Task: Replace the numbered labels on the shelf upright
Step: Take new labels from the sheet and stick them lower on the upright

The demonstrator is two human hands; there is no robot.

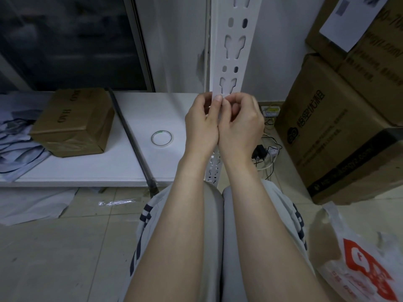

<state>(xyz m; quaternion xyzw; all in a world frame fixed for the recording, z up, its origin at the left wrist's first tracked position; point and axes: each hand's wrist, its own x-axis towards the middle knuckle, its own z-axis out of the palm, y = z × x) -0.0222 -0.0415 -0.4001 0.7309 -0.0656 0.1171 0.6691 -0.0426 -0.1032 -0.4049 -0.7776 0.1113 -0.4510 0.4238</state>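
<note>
Through the head camera I saw one white upright (231, 62) rising from the floor between the person's knees, at the right end of a white board (98, 166); above the hands I counted three pairs of keyhole slots and two pairs of oval holes in it. Both hands met on it at mid-height, touching each other. The left hand (201, 125) gripped the upright's left edge, fingers curled behind and thumb on the front face. The right hand (241, 125) had its fingers curled too, thumb and forefinger nipped together right beside the left thumb; whether it held anything I could not tell, since whatever lay under the thumbs was hidden, and I could make out no numbers.

On the board lay one tape roll (161, 138), flat, near the left hand but apart from it; further left stood one small box (74, 123), with one black bar (130, 138) lying between box and roll; loose papers (13, 138) were heaped at the far left. At the right I counted three big boxes (327, 127) stacked against each other; a tangle of cables (268, 151) lay on the floor between them and the upright; one white bag (366, 269) with red print sat at the lower right; one clear wrapper (115, 202) lay on the floor below the board.
</note>
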